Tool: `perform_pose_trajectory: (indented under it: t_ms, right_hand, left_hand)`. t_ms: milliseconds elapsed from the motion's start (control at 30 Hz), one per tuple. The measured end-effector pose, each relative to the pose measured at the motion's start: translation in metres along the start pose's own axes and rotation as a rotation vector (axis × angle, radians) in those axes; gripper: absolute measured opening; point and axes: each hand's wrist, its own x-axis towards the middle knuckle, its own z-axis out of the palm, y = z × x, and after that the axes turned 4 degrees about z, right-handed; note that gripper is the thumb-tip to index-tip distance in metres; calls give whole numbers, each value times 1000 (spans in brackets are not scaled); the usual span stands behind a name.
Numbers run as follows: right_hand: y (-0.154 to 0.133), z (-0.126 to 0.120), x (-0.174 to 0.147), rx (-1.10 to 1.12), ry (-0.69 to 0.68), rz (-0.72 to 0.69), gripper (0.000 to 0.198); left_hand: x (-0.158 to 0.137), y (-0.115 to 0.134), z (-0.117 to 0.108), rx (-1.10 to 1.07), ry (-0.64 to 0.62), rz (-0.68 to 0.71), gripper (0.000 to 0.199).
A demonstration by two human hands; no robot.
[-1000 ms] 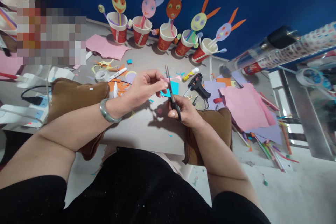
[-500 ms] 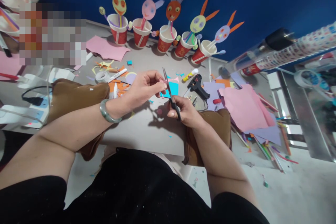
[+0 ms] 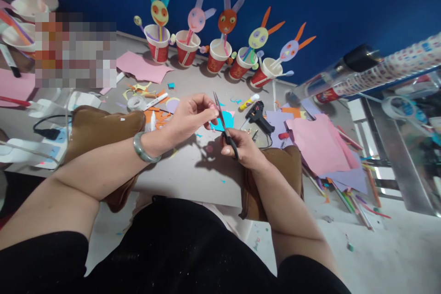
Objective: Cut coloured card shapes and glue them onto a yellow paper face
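Note:
My right hand (image 3: 243, 146) is closed round the black handles of a pair of scissors (image 3: 220, 112), whose blades point up and away from me. Close beside the blades, my left hand (image 3: 196, 112) pinches a small pink piece of paper (image 3: 214, 106), mostly covered by the fingers. Whether the blades touch that piece I cannot tell. Under the hands lies a bright blue sheet of paper (image 3: 225, 121). A small pink disc (image 3: 210, 149) rests on the table in the hands' shadow.
Several red paper cups (image 3: 216, 62) with paper rabbit heads line the blue wall. A black glue gun (image 3: 260, 117) and a yellow glue stick (image 3: 248, 102) lie right of the hands. Pink paper (image 3: 317, 142) is at the right, brown cushions (image 3: 103, 128) flank the workspace, and a power strip (image 3: 51, 147) sits left.
The view has tilted slightly, so the cups and wall appear a little lower. Both hands keep nearly the same pose, with the scissors and pink piece still held.

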Motion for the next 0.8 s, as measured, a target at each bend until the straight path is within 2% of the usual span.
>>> perform_pose_trajectory:
  t_ms: [800]
  right_hand:
    - [-2, 1, 0, 27, -5, 26, 68]
  left_hand:
    - [0, -2, -1, -13, 30, -9, 23]
